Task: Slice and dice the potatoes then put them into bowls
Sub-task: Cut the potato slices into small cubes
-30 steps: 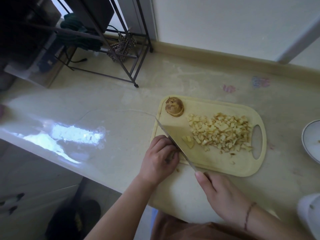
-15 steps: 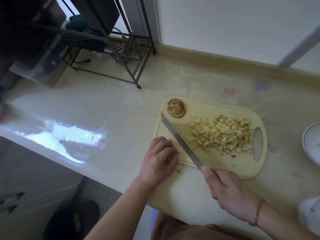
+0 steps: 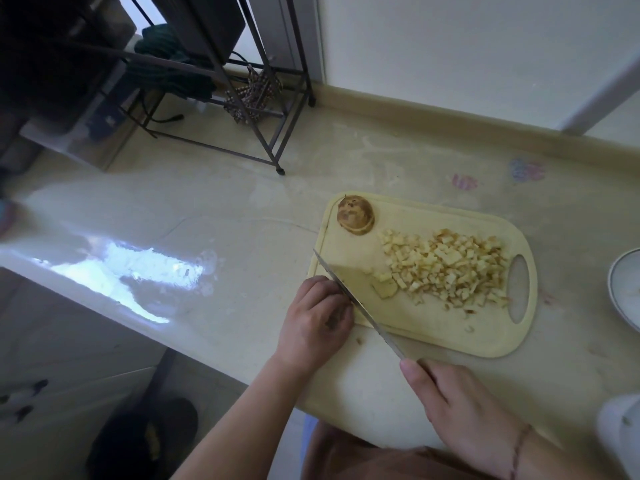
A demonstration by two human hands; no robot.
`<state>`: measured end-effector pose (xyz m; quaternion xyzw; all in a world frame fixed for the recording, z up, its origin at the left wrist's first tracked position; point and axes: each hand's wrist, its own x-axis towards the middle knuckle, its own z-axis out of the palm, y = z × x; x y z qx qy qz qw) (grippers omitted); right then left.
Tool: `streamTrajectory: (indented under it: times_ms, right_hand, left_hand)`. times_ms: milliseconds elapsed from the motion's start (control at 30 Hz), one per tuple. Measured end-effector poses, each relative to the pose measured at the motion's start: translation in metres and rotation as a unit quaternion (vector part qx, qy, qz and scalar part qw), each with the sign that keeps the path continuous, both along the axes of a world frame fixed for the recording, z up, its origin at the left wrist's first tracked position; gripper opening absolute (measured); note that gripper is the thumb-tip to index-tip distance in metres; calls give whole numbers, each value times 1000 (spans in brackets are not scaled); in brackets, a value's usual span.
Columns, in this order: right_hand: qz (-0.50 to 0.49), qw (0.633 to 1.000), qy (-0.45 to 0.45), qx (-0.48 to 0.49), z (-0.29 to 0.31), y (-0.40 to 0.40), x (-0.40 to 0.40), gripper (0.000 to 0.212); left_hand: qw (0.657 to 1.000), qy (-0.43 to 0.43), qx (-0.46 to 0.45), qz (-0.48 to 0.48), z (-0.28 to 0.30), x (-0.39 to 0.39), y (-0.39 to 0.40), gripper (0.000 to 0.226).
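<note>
A pale yellow cutting board (image 3: 433, 327) lies on the counter. A pile of diced potato (image 3: 450, 268) covers its right half, and a skin-covered potato end (image 3: 356, 214) sits at its far left corner. My right hand (image 3: 457, 403) grips the handle of a knife (image 3: 349, 292); the blade slants across the board's front left part. One flat potato slice (image 3: 385, 288) lies just right of the blade. My left hand (image 3: 315, 317) is curled at the board's left front edge, knuckles against the blade, pinching a small potato piece that is mostly hidden under the fingers.
A white bowl (image 3: 623, 289) shows at the right edge, and another white object (image 3: 620, 431) at the bottom right. A black metal rack (image 3: 242, 98) stands at the back left of the beige counter (image 3: 207, 209). The counter's front edge runs under my forearms.
The knife lifted and swung toward the pile half a second ago, then came back down beside my left knuckles. My left hand stayed in place.
</note>
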<state>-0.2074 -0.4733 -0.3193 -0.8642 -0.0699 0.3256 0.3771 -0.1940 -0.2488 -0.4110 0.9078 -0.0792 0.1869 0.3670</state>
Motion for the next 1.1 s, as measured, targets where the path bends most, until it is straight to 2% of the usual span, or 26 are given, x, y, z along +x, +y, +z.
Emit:
streamTrajectory:
  times_ms: [167,300,467,633,867,1100]
  right_hand:
    - [10,1000,-12,0,-5,14,11,81]
    - [6,1000,-5,3,1,22,23,69]
    - [-17,1000,-1,-5,3,6,26,76]
    - [-21,999,27,-13,10,10,24,64]
    - [-19,997,70,36,24,14,18,67]
    - [-21,995,91,25,20,14,12,75]
  left_hand:
    - [1000,-5,-8,-1,1,2,-1,6]
    - [1000,-9,-5,2,1,2,0,7]
    - [1000,-9,5,7,1,1,-1,7]
    - [1000,-7,3,9,2,0,-1,7]
    - [999,-11,9,48,1,-11,2,7]
    - [998,-1,-5,68,4,-11,1,10]
